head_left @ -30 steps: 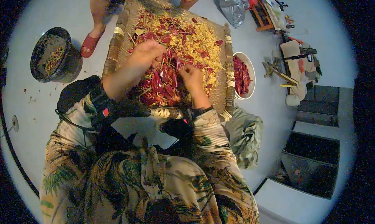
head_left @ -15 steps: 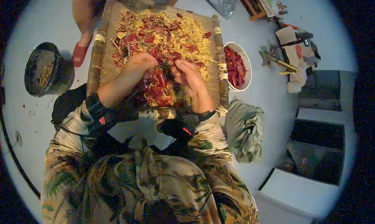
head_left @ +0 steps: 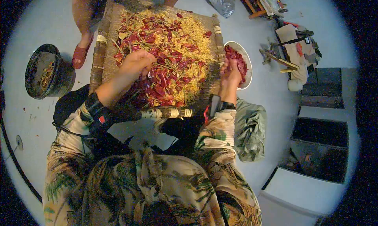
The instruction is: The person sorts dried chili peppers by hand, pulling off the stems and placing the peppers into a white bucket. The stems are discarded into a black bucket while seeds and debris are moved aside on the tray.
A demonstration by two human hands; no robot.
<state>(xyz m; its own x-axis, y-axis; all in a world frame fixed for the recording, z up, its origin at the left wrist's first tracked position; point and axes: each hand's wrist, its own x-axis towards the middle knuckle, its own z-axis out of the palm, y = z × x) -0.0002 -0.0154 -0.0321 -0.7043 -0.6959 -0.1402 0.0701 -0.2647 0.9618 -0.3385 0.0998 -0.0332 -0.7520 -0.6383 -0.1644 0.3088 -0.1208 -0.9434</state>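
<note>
Red chili pods [head_left: 161,78] lie heaped on the woven tray [head_left: 95,64], thick from its middle to the near edge, with yellow seeds [head_left: 197,33] spread toward the right edge; more red pods [head_left: 241,62] lie in the white tub [head_left: 251,74] just outside that edge. I see the left hand [head_left: 138,62] over the heap's left side, fingers curled in, though I cannot tell whether they close on anything. The right hand [head_left: 231,70] is at the tray's right edge, overlapping the tub; its fingers are too blurred for me to tell. I judge the pods light, thin-skinned and slightly slippery, so I'd pinch one gently by its stem end, lest it crack.
</note>
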